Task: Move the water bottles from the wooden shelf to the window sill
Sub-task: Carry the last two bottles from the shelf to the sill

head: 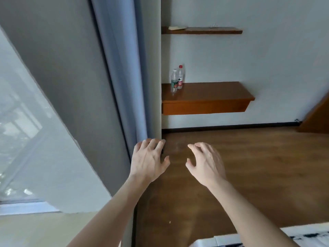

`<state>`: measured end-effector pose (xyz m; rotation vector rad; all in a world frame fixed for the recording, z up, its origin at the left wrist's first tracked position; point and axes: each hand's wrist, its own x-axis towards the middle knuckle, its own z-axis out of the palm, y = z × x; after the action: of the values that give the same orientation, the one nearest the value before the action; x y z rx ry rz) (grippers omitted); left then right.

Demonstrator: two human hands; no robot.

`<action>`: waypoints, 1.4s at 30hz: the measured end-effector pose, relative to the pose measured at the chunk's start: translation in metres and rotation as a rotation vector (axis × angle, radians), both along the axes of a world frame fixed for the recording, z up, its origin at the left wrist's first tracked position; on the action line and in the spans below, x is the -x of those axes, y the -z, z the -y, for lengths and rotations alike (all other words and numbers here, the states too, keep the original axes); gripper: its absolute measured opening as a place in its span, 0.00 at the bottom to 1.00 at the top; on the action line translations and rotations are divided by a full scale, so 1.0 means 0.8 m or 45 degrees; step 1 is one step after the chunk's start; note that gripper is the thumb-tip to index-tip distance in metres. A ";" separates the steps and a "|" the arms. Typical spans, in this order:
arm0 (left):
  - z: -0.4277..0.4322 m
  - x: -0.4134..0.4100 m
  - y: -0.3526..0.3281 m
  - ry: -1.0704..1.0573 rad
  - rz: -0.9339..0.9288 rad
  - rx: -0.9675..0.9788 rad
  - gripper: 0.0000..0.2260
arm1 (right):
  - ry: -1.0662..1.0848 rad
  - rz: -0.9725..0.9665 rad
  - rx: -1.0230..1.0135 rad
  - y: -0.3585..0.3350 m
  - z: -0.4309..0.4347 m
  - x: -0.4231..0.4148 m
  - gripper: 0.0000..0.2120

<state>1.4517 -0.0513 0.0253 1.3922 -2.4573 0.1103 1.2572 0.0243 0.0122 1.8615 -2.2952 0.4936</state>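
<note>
Bottles [176,78], two of them, are set upright and touching at the far left end of the lower shelf [210,94], beside the curtain [122,72]. Nothing is held: the left hand [148,162] and right hand [206,164] are spread, fingers loosely curled. Each bottle is best gripped around its body, one per hand.

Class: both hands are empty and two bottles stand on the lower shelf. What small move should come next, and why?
Probably step closer and reach the left hand toward the green-labelled bottle: both bottles stand on the lower wooden shelf, beyond the open hands.
</note>
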 end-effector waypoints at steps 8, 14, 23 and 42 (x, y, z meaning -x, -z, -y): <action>0.147 0.081 -0.006 0.164 0.015 -0.083 0.27 | 0.114 -0.070 -0.033 -0.025 0.128 0.050 0.23; 0.223 0.150 -0.002 0.221 0.006 -0.092 0.26 | 0.228 -0.047 -0.069 -0.028 0.186 0.109 0.23; 0.357 0.307 0.010 0.279 0.043 -0.123 0.27 | 0.330 0.019 -0.122 -0.007 0.315 0.257 0.26; 0.618 0.558 0.010 0.160 0.053 -0.127 0.27 | 0.253 0.127 -0.043 0.001 0.583 0.527 0.24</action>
<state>1.0057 -0.5458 0.0172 1.2820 -2.6097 -0.0118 0.8359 -0.4419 0.0114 1.6333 -2.5342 0.5336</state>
